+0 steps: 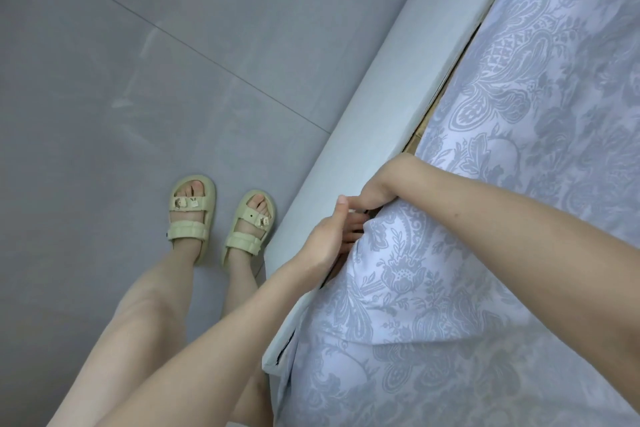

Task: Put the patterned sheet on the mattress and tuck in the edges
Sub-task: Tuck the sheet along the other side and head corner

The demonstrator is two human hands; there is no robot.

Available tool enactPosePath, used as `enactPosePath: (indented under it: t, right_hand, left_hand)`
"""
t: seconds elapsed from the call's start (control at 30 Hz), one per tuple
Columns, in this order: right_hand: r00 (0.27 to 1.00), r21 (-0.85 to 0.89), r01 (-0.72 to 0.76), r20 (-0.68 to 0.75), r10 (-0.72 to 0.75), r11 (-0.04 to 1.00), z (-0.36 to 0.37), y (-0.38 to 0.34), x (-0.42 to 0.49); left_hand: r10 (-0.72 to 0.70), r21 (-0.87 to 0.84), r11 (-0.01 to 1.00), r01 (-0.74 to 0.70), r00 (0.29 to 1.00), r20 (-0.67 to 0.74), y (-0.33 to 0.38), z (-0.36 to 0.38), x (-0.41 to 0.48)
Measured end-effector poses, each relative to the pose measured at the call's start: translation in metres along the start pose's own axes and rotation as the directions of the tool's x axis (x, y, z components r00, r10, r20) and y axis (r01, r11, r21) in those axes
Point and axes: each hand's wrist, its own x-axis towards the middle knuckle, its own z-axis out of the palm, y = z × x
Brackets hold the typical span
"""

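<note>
The patterned sheet (502, 204), white with a grey-blue paisley print, covers the mattress on the right. Along its left edge runs the pale grey bed frame (374, 107). My left hand (327, 236) sits at the gap between frame and mattress, fingers reaching down behind the sheet's edge, thumb up on the frame. My right hand (377, 194) is bent at the wrist and pushed down into the same gap, its fingers hidden under the sheet. Whether either hand grips cloth is hidden. Farther up, a dark slit (446, 87) shows between frame and mattress.
Glossy grey floor tiles (138, 80) fill the left. My two feet in pale yellow sandals (221, 218) stand close to the bed frame. The frame's near corner (273, 354) is at the bottom, with sheet hanging past it.
</note>
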Motion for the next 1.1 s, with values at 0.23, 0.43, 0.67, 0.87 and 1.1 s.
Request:
enactPosePath:
  t: [0.23, 0.43, 0.67, 0.87, 1.1]
  right_hand:
    - [0.987, -0.029, -0.036, -0.155, 0.031, 0.999, 0.003, 0.009, 0.004]
    - [0.712, -0.036, 0.055, -0.700, -0.065, 0.998, 0.009, 0.020, -0.039]
    - [0.174, 0.018, 0.070, -0.985, 0.006, 0.997, 0.082, 0.025, -0.029]
    - [0.174, -0.025, 0.055, -0.984, -0.034, 0.998, 0.064, 0.012, 0.010]
    - [-0.091, 0.039, 0.357, -0.993, 0.076, 0.933, 0.076, 0.017, -0.013]
  left_hand:
    - [-0.240, -0.072, 0.960, 0.272, 0.924, 0.297, 0.004, 0.016, 0.014]
    - [-0.201, -0.012, 0.979, 0.202, 0.977, 0.075, -0.013, -0.009, -0.001]
    - [-0.202, 0.115, 0.971, 0.209, 0.977, -0.069, -0.066, -0.040, -0.055]
    - [-0.365, 0.171, 0.920, 0.354, 0.930, 0.038, -0.077, -0.018, -0.042]
    - [-0.192, 0.445, 0.866, 0.229, 0.973, -0.128, -0.060, -0.028, -0.055]
